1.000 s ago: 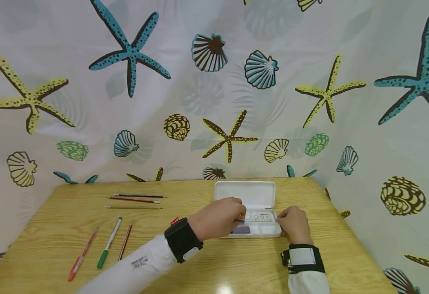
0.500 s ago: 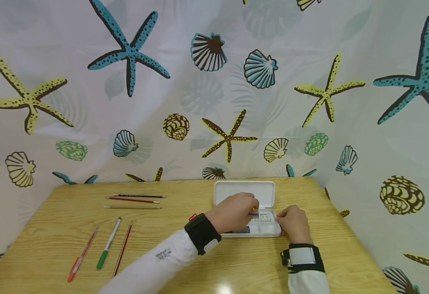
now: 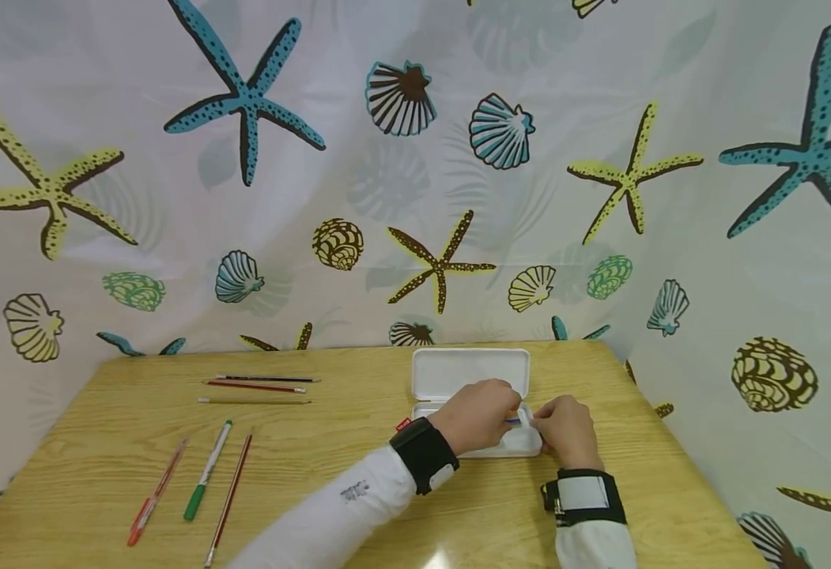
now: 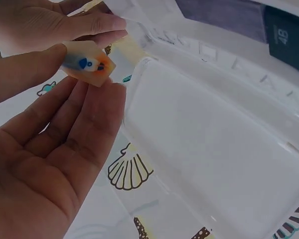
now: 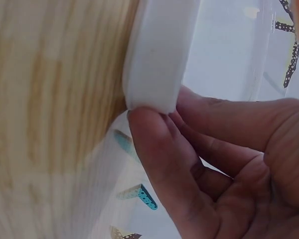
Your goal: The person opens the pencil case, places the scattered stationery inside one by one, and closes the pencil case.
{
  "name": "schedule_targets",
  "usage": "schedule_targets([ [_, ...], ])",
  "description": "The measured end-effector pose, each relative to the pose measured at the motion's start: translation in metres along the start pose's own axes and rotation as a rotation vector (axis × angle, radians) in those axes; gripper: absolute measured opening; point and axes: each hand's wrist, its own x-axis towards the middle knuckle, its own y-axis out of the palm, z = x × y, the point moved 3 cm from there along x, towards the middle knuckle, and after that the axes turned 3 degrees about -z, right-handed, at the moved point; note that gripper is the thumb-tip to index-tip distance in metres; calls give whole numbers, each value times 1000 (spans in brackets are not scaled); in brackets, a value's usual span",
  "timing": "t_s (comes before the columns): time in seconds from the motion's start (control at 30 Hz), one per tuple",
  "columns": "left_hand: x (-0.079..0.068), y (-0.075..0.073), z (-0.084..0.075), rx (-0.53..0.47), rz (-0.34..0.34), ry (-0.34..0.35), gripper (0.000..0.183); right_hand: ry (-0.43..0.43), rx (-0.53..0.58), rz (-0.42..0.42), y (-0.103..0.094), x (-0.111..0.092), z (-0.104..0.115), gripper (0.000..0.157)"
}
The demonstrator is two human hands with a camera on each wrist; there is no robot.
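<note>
Left hand (image 3: 477, 415): pinching small orange-and-blue block (image 4: 89, 64) over right part of open white case (image 3: 470, 373) | right hand (image 3: 568, 431): gripping case's right end | case: near table's (image 3: 500, 510) far edge, right of middle | three pencils (image 3: 254, 386): toward far left corner

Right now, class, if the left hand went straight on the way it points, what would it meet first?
Probably the right hand, which grips the right end of the white case, just beyond the patterned block that the left hand pinches. Depth is unclear, so the case might come first.
</note>
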Motion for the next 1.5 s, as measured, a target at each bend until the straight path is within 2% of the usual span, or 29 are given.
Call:
schedule_targets([
  [0.23,8,19,-2,-38,8,-19,9,-2,-3,-1,0,1,-1,11],
  [0.53,14,39,-6,-58,-2,-32,7,-33,-25,-9,-2,-1,1,9],
  [0.73,16,46,-6,-93,-21,-38,6,-33,-37,-11,-3,0,1,9],
  [0.97,19,55,-6,-92,-46,-19,32,-44,-66,-26,-2,1,0,8],
  [1.13,20,59,-6,-99,-51,-25,37,-35,-69,-22,-1,3,-1,9],
  [1.5,19,61,-9,0,-52,27,40,-31,-67,-19,-1,2,-1,11],
])
